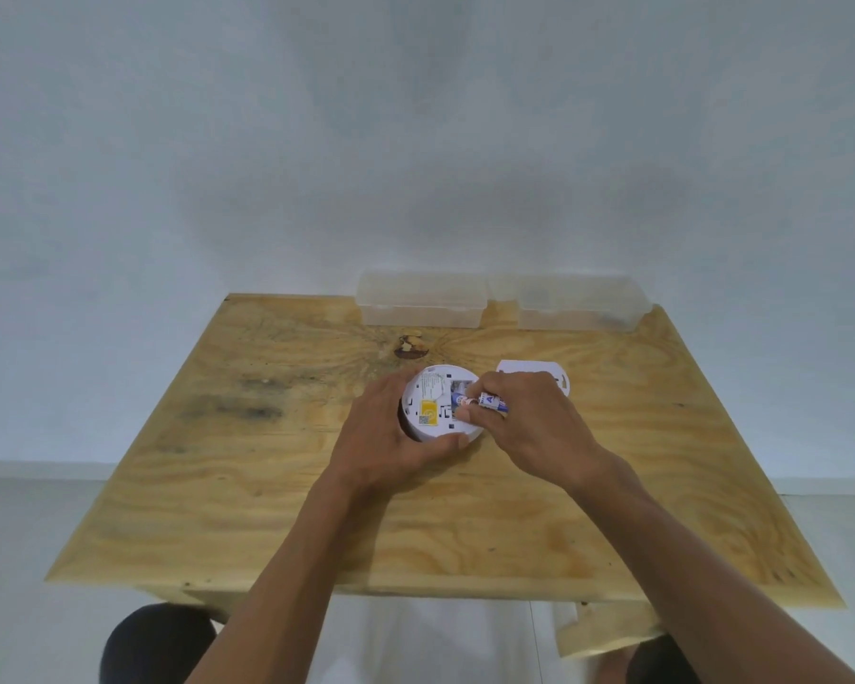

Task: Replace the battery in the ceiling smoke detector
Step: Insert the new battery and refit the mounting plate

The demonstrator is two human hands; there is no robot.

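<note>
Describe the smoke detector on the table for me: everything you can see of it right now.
The smoke detector is a round white plastic unit lying back-side up on the wooden table, near its middle. Its back shows a yellow label with a small code patch, moulded slots and an open battery bay. The left hand cups its left and near edges, steadying it. The right hand holds a blue and white battery at the bay, not fully seated. A white plate, apparently its mounting base, lies just behind the right hand.
</note>
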